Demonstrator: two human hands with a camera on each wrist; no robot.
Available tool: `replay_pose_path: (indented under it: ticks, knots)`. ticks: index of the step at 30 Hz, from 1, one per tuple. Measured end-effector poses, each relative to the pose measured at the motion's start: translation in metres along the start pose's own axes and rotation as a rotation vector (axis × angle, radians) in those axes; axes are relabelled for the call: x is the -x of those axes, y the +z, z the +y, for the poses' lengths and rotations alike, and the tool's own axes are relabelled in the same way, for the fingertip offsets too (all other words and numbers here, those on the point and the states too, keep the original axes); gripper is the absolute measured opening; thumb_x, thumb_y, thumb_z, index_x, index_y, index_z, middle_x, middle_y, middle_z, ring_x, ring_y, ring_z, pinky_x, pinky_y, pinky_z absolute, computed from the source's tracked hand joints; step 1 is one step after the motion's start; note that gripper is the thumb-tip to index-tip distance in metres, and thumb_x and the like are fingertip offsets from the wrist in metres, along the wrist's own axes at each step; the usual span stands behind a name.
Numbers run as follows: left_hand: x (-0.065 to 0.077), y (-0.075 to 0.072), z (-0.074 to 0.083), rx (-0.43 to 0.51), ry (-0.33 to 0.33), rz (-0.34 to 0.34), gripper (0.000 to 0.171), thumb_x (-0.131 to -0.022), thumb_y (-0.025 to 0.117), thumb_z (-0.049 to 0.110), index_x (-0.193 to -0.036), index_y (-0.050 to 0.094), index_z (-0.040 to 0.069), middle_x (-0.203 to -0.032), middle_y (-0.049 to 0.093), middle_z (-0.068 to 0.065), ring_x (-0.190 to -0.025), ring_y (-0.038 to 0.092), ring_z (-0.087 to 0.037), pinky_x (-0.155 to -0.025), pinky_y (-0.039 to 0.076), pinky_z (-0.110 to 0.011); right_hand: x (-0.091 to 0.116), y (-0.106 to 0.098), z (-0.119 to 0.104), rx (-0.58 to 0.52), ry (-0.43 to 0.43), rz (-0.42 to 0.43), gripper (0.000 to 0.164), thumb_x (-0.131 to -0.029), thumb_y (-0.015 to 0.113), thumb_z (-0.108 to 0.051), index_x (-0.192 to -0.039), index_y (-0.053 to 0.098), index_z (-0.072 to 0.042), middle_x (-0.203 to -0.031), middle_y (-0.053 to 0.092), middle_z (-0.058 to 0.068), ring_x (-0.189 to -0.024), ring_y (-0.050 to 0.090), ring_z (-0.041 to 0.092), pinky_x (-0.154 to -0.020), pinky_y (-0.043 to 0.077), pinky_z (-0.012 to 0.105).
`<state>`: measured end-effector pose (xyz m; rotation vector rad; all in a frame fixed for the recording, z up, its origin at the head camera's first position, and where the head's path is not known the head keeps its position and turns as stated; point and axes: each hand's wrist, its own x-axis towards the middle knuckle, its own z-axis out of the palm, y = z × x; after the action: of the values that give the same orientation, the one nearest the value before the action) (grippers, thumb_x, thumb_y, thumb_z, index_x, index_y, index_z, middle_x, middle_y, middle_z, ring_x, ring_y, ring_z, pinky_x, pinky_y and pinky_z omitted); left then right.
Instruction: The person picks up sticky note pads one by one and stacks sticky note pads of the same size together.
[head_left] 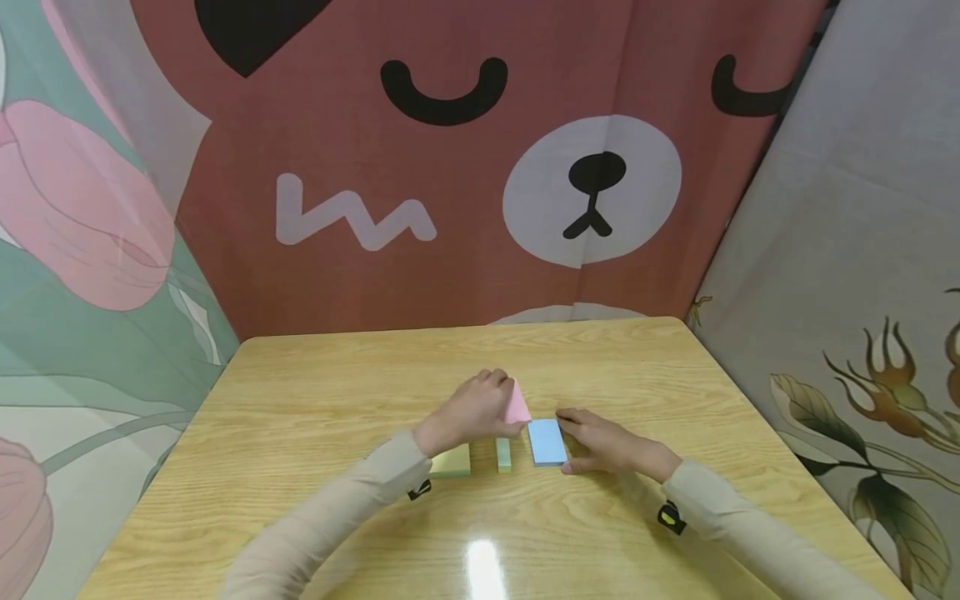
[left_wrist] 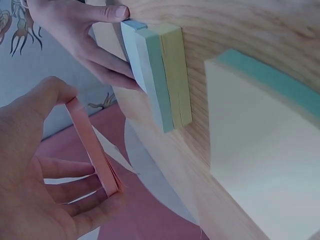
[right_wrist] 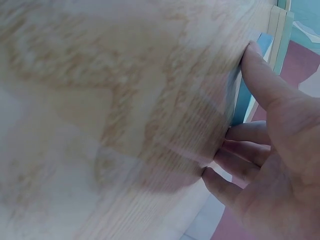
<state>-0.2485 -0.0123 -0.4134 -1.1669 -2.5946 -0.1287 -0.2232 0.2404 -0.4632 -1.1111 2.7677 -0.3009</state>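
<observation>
A pink sticky note pad is held up off the table in my left hand, between the thumb on one end and the fingers on the other. One of its sheets stands out loosely. My right hand spans the right side of a blue sticky note pad lying on the table, its thumb at the near end and fingertips at the far end. Left of the blue pad lies a narrow light-green pad, with pale yellow strips beside it in the left wrist view.
A larger pale-yellow pad with a green lower layer lies left of the narrow one, partly behind the left wrist. The wood-grain table ends at a curtain printed with a bear face. Patterned cloth hangs along the right side.
</observation>
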Motion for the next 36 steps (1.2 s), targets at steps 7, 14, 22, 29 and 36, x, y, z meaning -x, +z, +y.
replay_pose_path:
  ticks: [7, 14, 22, 29, 36]
  knots:
    - [-0.006, 0.001, 0.01, -0.03, 0.026, -0.018, 0.057, -0.074, 0.055, 0.057, -0.098, 0.058, 0.005, -0.093, 0.054, -0.005, -0.075, 0.048, -0.015, -0.062, 0.045, -0.025, -0.001, 0.001, 0.003, 0.016, -0.001, -0.001, 0.079, -0.08, 0.058, -0.046, -0.13, 0.033, 0.01, -0.136, 0.027, 0.024, -0.124, 0.027, 0.035, -0.096, 0.029, 0.045]
    - [-0.009, 0.007, 0.019, -0.03, 0.041, -0.078, 0.061, -0.076, 0.054, 0.056, -0.106, 0.057, 0.003, -0.099, 0.053, -0.007, -0.081, 0.049, -0.017, -0.066, 0.046, -0.027, 0.001, 0.001, 0.002, -0.032, -0.005, -0.008, 0.079, -0.08, 0.059, -0.044, -0.131, 0.031, 0.01, -0.136, 0.025, 0.026, -0.124, 0.025, 0.037, -0.096, 0.028, 0.048]
    - [-0.014, 0.01, 0.026, -0.042, 0.058, -0.094, 0.059, -0.076, 0.054, 0.056, -0.104, 0.057, 0.005, -0.1, 0.053, -0.007, -0.082, 0.048, -0.016, -0.065, 0.046, -0.025, 0.002, 0.0, 0.001, -0.038, -0.026, 0.01, 0.078, -0.081, 0.058, -0.043, -0.13, 0.031, 0.012, -0.136, 0.025, 0.027, -0.123, 0.026, 0.038, -0.095, 0.028, 0.049]
    - [-0.017, 0.014, 0.031, -0.034, 0.104, -0.099, 0.057, -0.076, 0.053, 0.055, -0.102, 0.059, 0.005, -0.101, 0.054, -0.007, -0.082, 0.05, -0.017, -0.063, 0.047, -0.024, 0.002, 0.0, 0.001, -0.058, -0.031, 0.006, 0.078, -0.082, 0.058, -0.043, -0.132, 0.029, 0.009, -0.136, 0.025, 0.026, -0.123, 0.026, 0.037, -0.095, 0.03, 0.049]
    - [-0.024, 0.018, 0.035, -0.032, 0.13, -0.111, 0.056, -0.076, 0.053, 0.056, -0.102, 0.059, 0.006, -0.099, 0.055, -0.006, -0.081, 0.049, -0.016, -0.066, 0.046, -0.024, 0.001, -0.001, 0.001, -0.071, -0.054, 0.012, 0.076, -0.081, 0.059, -0.042, -0.135, 0.028, 0.003, -0.138, 0.024, 0.019, -0.123, 0.026, 0.032, -0.096, 0.029, 0.046]
